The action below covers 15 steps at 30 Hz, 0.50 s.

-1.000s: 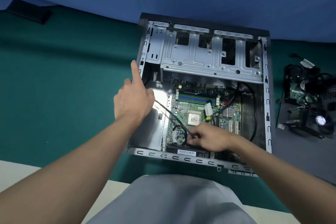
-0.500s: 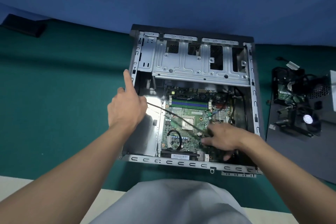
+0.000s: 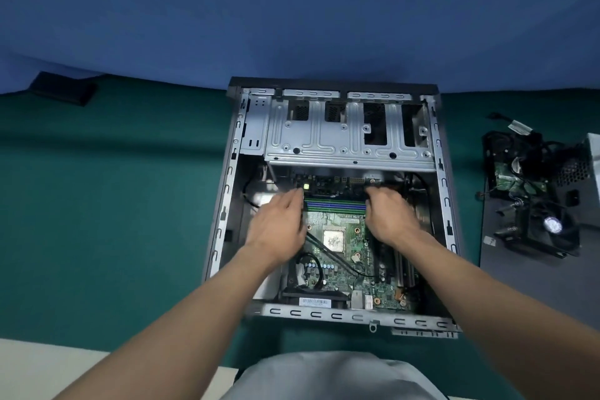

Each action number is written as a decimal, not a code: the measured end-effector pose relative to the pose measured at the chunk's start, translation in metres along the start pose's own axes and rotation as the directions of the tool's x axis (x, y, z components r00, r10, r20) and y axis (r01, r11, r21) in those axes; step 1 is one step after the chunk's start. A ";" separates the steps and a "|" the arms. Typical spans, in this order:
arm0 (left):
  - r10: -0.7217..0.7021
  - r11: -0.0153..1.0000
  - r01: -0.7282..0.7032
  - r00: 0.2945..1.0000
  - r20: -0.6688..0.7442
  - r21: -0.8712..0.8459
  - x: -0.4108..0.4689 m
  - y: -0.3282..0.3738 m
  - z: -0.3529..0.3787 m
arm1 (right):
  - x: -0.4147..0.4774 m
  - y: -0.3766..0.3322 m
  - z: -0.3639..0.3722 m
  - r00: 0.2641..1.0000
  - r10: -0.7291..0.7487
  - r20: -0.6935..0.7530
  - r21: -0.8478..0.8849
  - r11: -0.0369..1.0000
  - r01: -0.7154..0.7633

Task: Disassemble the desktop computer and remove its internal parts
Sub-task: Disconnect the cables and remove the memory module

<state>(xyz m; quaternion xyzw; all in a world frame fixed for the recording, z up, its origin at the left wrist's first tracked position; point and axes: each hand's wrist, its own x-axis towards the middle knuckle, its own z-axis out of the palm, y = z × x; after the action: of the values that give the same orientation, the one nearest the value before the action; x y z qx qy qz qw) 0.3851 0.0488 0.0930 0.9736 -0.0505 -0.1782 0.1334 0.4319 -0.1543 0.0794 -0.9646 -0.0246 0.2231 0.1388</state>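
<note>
— Reaching into the open computer case (image 3: 227, 204) on the green counter (image 3: 113, 204); both my grips are over the motherboard (image 3: 337, 269).
— Where exactly?
— The memory sticks (image 3: 334, 205) lie between them. My left grip (image 3: 279, 224) is at their left end, fingers stretched out, tips touching there. My right grip (image 3: 389, 217) is at their right end, fingers bent down, tips hidden; I cannot tell whether they pinch anything.
— Anything else?
— The processor (image 3: 333, 240) sits just nearer me than both grips. A pile of loose parts (image 3: 535, 204) lies well right.
</note>
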 end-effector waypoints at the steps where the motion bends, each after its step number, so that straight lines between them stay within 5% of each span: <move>1: -0.028 0.999 0.031 0.997 0.066 -0.044 0.003 0.001 0.005 | -0.001 0.000 0.002 0.999 -0.033 0.010 -0.033 0.999 0.033; 5: -0.029 0.995 0.053 0.966 0.256 -0.089 0.015 0.004 0.016 | 0.006 0.001 0.000 0.995 -0.094 -0.021 -0.157 0.984 0.089; 15: -0.110 0.980 0.148 0.961 0.253 -0.134 0.022 0.009 0.015 | 0.018 -0.006 -0.008 0.967 -0.252 -0.041 -0.422 0.882 0.211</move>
<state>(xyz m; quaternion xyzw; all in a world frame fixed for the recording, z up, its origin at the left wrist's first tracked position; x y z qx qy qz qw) 0.3993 0.0329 0.0744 0.9325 0.0108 -0.3083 0.1878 0.4518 -0.1483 0.0804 -0.9715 -0.1797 0.1485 -0.0421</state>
